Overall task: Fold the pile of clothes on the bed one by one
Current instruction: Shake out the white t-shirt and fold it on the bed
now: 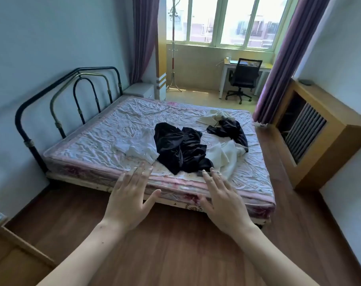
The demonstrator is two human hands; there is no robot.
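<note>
A loose pile of clothes lies on the pink mattress (89,141). A large black garment (177,145) is crumpled in the middle, with a white garment (138,147) to its left and a cream one (225,153) to its right. Farther back lie a smaller black garment (229,129) and another cream piece (212,117). My left hand (130,195) and my right hand (223,199) are stretched out in the air in front of the bed's near edge, palms down, fingers straight and spread. Neither hand touches any cloth.
A metal headboard (68,100) stands at the bed's left end by the wall. Wooden floor (175,244) lies between me and the bed. A wooden radiator cover (320,131) stands on the right. A desk and an office chair (243,79) are under the far window.
</note>
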